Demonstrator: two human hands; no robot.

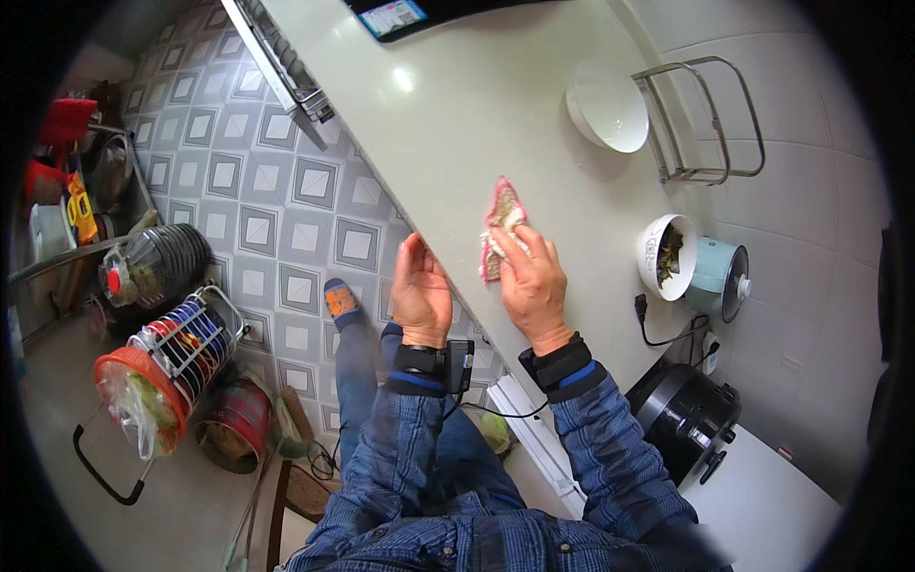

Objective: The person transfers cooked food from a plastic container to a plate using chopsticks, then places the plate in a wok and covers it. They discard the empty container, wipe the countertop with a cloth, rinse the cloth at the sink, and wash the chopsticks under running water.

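Observation:
My right hand presses its fingers on a crumpled beige cloth with a pink edge, which lies on the pale countertop. Cupped beside the counter's front edge, my left hand holds nothing; its palm is turned up and its fingers are curled. Behind the cloth, near the wall, a white bowl stands tilted against a metal rack. A smaller white bowl with dark leafy food stands to the right of my right hand.
A light-blue small electric pot with a glass lid and a black power plug are by the wall. A black rice cooker stands near my right sleeve. An open drawer juts out at the upper left. Baskets and a large plastic bottle are at left.

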